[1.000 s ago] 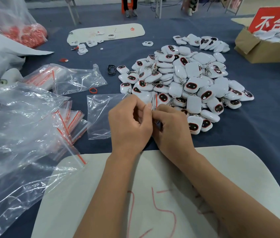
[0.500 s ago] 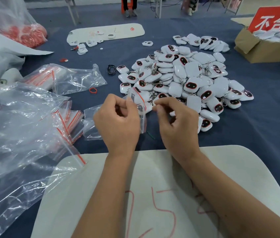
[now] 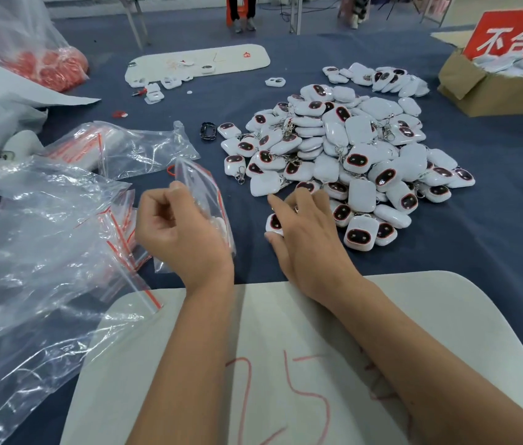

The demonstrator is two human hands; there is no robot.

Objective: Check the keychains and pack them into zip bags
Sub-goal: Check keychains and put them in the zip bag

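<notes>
Your hands have come apart since a moment ago, when both were pinched together on the small clear zip bag with the red seal strip (image 3: 204,200): your left hand (image 3: 183,234) now holds that bag alone, lifted and tilted, with something white showing low inside it. Your right hand (image 3: 306,234) has reached right to the near edge of the heap of white rounded-square keychains with dark oval faces (image 3: 343,149), fingers spread over one white keychain (image 3: 274,223). That suggests one bagging is finishing and the next check is starting.
</notes>
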